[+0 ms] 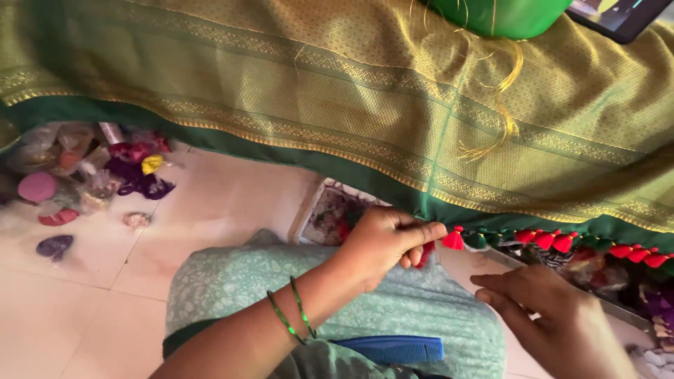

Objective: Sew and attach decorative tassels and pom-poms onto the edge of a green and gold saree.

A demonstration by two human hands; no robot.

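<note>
The left hand (382, 245) is being closed in a pinch on the dark green hem of the green-and-gold woven cloth (337, 91), thumb and fingertips pressed together at the edge. A red tassel (453, 240) is hanging just at 3 o'clock of that pinch, touching the fingertips. The right hand (554, 316) is being held lower, at 4 o'clock of the left, fingers loosely curled and pointing toward the tassel; whether anything is being gripped in it cannot be told.

A row of red and green tassels (562, 242) is running along the hem toward 3 o'clock. Two green bangles (291, 316) are being worn on the left wrist. A blue comb (390, 347) is lying on the lap at 6 o'clock. Thread bundles (133, 168) are lying on the floor at 9 o'clock.
</note>
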